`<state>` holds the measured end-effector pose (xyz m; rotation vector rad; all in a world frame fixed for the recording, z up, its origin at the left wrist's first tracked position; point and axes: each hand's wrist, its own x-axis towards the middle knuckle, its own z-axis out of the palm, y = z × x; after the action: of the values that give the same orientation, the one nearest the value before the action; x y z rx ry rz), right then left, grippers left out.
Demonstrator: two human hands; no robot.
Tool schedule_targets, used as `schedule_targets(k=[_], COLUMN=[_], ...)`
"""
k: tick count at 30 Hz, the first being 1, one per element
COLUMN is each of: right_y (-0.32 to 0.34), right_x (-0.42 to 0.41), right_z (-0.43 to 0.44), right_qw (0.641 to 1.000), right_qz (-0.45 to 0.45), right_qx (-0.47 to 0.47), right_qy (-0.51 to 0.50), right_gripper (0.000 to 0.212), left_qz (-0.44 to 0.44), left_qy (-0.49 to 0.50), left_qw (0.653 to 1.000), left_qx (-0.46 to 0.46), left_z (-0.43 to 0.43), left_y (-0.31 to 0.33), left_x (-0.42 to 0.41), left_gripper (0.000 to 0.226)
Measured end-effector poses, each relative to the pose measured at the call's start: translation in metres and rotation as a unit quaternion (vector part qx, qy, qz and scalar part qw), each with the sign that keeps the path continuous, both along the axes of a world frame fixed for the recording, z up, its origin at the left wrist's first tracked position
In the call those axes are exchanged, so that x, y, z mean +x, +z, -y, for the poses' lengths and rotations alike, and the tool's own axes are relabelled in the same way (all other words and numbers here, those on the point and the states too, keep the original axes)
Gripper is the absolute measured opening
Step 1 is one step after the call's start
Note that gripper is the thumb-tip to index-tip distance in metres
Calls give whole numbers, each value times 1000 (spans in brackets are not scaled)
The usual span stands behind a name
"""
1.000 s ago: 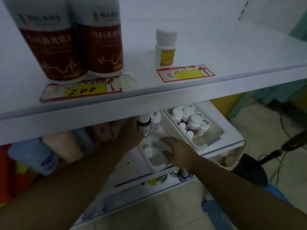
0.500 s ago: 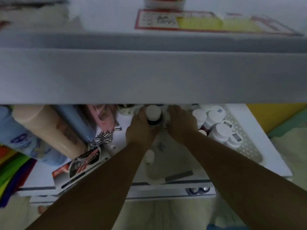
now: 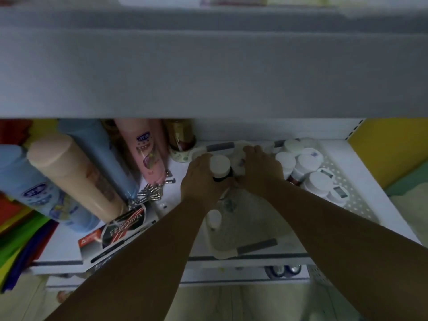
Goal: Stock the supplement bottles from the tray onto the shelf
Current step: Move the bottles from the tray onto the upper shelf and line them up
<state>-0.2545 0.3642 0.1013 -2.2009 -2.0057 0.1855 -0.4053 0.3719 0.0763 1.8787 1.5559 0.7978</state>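
Note:
My left hand (image 3: 199,179) grips a dark supplement bottle with a white cap (image 3: 220,165) over the pale tray (image 3: 250,228) on the lower shelf. Close beside it, my right hand (image 3: 260,170) curls around another white-capped bottle (image 3: 238,166), mostly hidden by the fingers. One small white bottle (image 3: 214,218) lies in the tray under my left forearm. A second perforated tray (image 3: 354,200) to the right holds several white-capped bottles (image 3: 308,163). The upper shelf's grey front edge (image 3: 208,72) fills the top of the view and hides its surface.
Tall blue, peach and pink bottles (image 3: 78,177) lie on the lower shelf at left. A pile of metal screws (image 3: 150,193), a roll of tape (image 3: 179,154) and a dark packet (image 3: 120,230) sit near them. A yellow panel (image 3: 389,149) borders the right.
The camera has tilted down, so the upper shelf top and its bottles left the view. Both hands moved to the tray's far end; the right hand now closes on a bottle.

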Motion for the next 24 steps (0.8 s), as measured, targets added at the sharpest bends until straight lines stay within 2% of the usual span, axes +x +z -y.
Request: schedule_targets(k=[3,6,9,11,14,16,18,24], right_y=[12,27,50,71,94,103,109,166], right_x=[4,11,16,14,6,-5,-20,-86], right_z=[12,32,54,68,93,111,129,161], right_qw=[991,964,911,874,856,850,846,815], right_qz=[-124,-250,-395,-473,-515,-525,-531,-564], right_qx=[0,57,92,83,19,-18,-40,-84], right_qy=[-48,-65,-71,-71,-51,-29,-9,103], right_gripper=[71,47,19,14,9,6,15,14], left_qz=[22,53,225,303,332,297,272,256], left_qy=[-14,2,-25,-54,-106,-124,-116,-73], left_qw=[999,997,973,949,920,921,923,942], left_qx=[-30,-57,-47,-72,-180,-220,-245,-206], left_z=[2,5,15,24,48,71,95,164], left_y=[8,31,67,93,125,139,147,202], left_x=[-2,-4,-6,-14,-39,-62,-84,-145], left_gripper=[60,54,43,40,43,43,42,22])
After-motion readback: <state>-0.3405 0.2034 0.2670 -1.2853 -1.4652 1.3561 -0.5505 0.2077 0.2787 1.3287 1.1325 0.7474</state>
